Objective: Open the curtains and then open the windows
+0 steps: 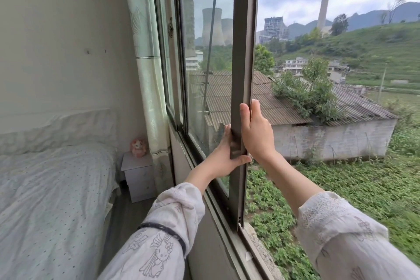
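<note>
A grey-framed sliding window sash (244,57) stands partly slid to the left, leaving the opening on its right with no glass. My left hand (225,154) grips the sash's vertical edge from the room side, thumb hooked under at the front. My right hand (256,132) holds the same edge from the outer side, fingers wrapped around it. A pale green curtain (147,63) hangs gathered at the left end of the window, against the wall.
The lower window track and sill (231,245) run toward me. A bed with a dotted white cover (50,200) lies at the left. A white nightstand (138,177) with a pink toy (138,146) stands in the corner. Outside are roofs and green ground.
</note>
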`<state>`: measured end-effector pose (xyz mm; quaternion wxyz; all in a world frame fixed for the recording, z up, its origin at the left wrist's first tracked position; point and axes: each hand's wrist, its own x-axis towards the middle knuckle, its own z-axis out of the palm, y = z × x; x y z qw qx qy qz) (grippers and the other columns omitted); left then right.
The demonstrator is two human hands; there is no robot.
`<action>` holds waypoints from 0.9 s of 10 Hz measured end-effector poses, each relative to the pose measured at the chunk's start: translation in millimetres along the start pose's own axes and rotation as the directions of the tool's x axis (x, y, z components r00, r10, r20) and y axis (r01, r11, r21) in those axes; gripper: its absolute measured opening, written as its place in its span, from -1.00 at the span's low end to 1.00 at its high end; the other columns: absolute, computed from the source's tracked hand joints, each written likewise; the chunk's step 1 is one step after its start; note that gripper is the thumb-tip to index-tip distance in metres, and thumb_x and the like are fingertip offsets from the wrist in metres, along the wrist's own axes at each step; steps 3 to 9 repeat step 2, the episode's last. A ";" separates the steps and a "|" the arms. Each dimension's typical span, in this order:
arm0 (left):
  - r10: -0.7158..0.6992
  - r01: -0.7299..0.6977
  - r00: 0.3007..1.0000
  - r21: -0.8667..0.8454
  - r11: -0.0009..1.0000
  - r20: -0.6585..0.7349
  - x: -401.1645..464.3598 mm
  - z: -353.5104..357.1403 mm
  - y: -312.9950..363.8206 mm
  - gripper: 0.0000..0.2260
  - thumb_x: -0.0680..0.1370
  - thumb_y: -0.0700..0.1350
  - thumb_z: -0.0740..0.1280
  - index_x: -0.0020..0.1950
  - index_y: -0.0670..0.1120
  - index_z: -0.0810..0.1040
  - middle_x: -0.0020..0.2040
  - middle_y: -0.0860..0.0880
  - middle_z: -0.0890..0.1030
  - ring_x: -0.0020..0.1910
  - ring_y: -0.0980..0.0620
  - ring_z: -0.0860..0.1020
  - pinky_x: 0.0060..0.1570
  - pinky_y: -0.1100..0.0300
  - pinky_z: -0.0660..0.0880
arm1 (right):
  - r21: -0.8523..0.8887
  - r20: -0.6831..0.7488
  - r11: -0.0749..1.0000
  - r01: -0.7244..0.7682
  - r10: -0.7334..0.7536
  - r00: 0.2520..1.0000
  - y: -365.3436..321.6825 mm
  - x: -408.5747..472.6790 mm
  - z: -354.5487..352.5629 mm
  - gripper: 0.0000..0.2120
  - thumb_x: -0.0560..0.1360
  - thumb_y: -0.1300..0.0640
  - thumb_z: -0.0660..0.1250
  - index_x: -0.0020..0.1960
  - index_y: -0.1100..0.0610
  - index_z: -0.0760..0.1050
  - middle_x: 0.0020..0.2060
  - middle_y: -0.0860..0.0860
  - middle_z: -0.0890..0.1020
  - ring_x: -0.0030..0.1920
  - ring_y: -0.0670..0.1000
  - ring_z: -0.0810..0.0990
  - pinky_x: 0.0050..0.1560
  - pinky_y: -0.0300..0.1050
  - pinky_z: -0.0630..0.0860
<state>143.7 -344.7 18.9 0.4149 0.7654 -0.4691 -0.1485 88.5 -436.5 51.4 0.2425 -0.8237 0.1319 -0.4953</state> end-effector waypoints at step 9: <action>0.007 0.004 0.999 0.199 0.980 -0.053 -13.3 -4.2 -0.6 -0.14 0.46 0.10 0.33 0.50 -0.03 -0.22 0.53 0.00 0.11 0.47 0.03 0.17 0.41 0.09 0.21 | -0.014 -0.089 0.996 -0.086 0.085 0.992 -27.1 -14.2 -7.8 -0.60 0.62 0.05 0.07 0.40 0.22 0.26 0.22 0.21 0.47 0.19 0.21 0.47 0.09 0.02 0.40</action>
